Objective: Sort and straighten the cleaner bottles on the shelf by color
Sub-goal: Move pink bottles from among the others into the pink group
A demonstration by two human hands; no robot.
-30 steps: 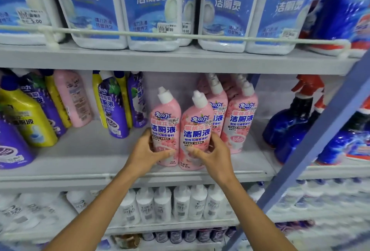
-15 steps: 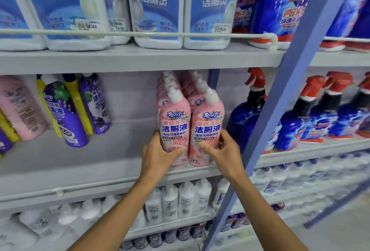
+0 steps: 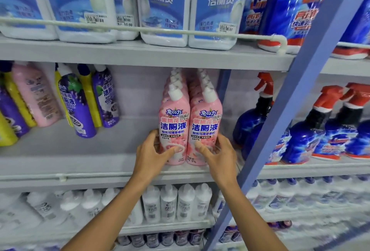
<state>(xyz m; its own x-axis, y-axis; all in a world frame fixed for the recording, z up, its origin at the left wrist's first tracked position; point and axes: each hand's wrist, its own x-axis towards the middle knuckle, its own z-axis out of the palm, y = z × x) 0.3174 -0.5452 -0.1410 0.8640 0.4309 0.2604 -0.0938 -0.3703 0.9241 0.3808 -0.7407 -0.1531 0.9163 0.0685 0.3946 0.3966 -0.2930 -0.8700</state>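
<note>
The left hand held the left front pink bottle low on its body, thumb across the label and fingers curled round its left side. The right hand gripped the right front pink bottle the same way from the right. Both bottles stood upright, caps up, touching side by side near the front edge of the middle shelf. They were straight ahead of the hands, with more pink bottles lined up behind them toward the back. Well to the left, a stray pink bottle leaned among purple bottles and yellow bottles, not yet sorted. The left hand was likely the nearer one for reaching it. Blue spray bottles stood to the right.
</note>
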